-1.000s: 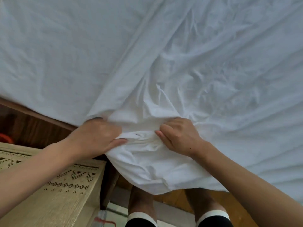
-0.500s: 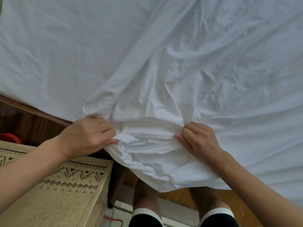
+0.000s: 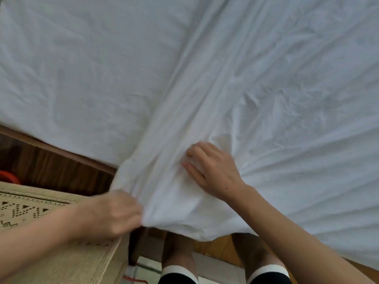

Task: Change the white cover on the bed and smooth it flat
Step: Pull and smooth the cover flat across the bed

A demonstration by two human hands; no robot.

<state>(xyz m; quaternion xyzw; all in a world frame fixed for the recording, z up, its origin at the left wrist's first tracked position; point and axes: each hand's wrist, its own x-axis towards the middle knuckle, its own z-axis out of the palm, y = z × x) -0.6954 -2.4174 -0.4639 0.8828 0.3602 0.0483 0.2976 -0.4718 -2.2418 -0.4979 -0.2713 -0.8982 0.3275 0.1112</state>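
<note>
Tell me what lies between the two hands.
Only bunched white cover, in the head view, between the left hand and right hand.

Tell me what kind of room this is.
Probably a bedroom: a white cover spreads over a bed with a wooden frame, and a low piece of furniture topped with a patterned woven cloth stands beside it, on a wooden floor.

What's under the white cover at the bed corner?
The cover hides the mattress completely. Below its hanging corner show the wooden bed frame and the person's legs. The left hand grips the edge.
</note>
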